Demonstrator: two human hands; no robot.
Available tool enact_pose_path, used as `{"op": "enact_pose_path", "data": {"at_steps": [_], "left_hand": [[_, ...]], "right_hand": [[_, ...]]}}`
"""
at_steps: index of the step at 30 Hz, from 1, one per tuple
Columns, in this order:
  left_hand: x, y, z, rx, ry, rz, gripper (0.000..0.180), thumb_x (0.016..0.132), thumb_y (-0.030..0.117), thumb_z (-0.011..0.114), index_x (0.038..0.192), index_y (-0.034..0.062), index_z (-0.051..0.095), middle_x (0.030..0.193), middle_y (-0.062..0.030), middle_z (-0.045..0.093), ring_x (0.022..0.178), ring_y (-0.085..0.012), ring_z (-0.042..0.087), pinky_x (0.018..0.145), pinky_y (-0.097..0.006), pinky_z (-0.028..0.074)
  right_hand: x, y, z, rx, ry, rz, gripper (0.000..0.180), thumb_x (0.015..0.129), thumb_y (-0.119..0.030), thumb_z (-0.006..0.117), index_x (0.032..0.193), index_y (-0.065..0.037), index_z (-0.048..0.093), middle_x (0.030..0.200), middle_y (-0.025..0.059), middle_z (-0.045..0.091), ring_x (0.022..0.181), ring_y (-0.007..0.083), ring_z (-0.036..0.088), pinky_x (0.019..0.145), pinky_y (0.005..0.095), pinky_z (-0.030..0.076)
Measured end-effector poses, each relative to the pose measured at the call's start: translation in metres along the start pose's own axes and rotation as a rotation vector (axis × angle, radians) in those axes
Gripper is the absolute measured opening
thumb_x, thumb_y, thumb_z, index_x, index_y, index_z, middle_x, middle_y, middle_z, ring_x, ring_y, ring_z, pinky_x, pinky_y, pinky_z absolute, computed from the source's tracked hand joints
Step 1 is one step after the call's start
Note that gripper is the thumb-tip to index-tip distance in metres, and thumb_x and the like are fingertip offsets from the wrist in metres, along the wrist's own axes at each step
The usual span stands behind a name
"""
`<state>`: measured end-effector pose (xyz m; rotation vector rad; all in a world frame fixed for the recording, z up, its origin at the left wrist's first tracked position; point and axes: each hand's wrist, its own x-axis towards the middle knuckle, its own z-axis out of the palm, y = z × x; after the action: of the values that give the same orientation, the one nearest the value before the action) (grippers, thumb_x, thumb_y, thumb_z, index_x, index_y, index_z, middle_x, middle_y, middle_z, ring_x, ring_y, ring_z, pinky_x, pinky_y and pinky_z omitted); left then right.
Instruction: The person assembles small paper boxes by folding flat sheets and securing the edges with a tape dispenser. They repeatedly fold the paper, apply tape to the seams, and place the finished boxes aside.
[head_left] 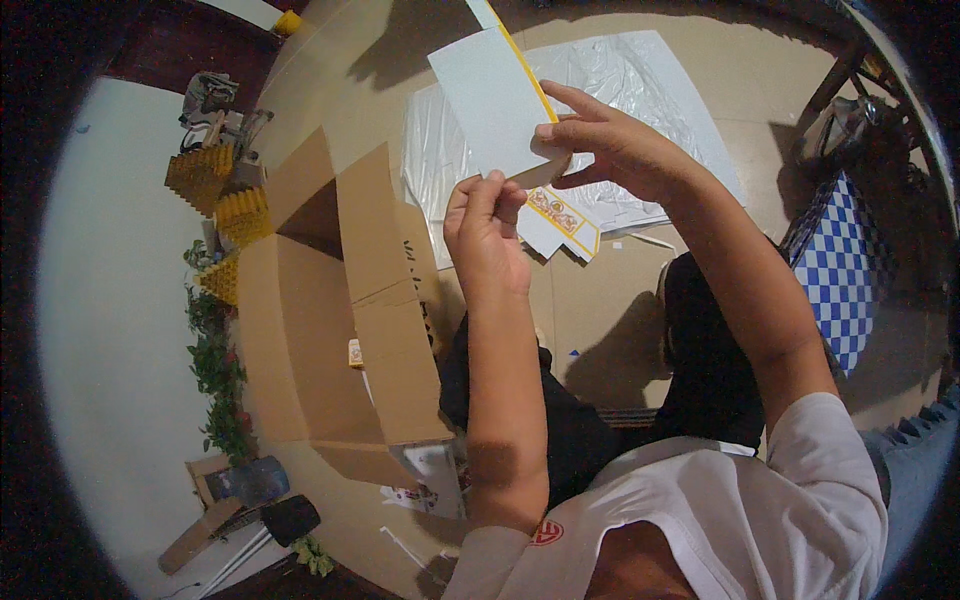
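Note:
Both hands hold a small white paperboard box (495,95) with a yellow edge strip, raised over the floor and tilted. A flap sticks up from its far end. My left hand (487,225) pinches the near lower corner between thumb and fingers. At the right side, my right hand (625,150) grips the box near its yellow edge, thumb on the white face and fingers spread behind it. Beneath them lies a flat white carton piece (562,222) with yellow borders and a printed panel, partly covered by my hands.
A large open cardboard box (395,310) stands to my left, with a small printed box (355,353) inside. Clear plastic-wrapped white sheets (650,90) lie ahead on the tiles. A blue-and-white checkered bag (845,270) is at right. Plants (215,370) line the left wall.

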<state>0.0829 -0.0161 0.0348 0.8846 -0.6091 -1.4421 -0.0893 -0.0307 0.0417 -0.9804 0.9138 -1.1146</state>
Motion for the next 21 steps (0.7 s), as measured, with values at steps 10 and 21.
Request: {"op": "enact_pose_path", "data": {"at_steps": [10,21], "left_hand": [[0.011,-0.004,-0.017,0.026,-0.028,-0.188,0.013,0.079,0.009,0.07,0.081,0.0055,0.058,0.075,-0.0036,0.058,0.062,-0.0118,0.052,0.049,-0.021,0.041],[-0.002,-0.037,-0.004,-0.187,0.065,-0.39,0.015,0.08,0.003,0.068,0.083,0.0003,0.054,0.083,-0.0087,0.057,0.068,-0.0174,0.049,0.053,-0.025,0.04]], "right_hand": [[0.012,-0.015,-0.045,-0.382,-0.005,-0.144,0.065,0.09,-0.05,0.058,0.14,-0.011,0.045,0.135,0.0104,0.051,0.125,0.0225,0.046,0.099,0.0424,0.041],[-0.135,0.261,-0.305,-0.427,0.848,0.459,0.034,0.087,-0.023,0.064,0.117,-0.008,0.062,0.085,0.0076,0.063,0.068,0.0124,0.056,0.056,0.0276,0.046]]}}
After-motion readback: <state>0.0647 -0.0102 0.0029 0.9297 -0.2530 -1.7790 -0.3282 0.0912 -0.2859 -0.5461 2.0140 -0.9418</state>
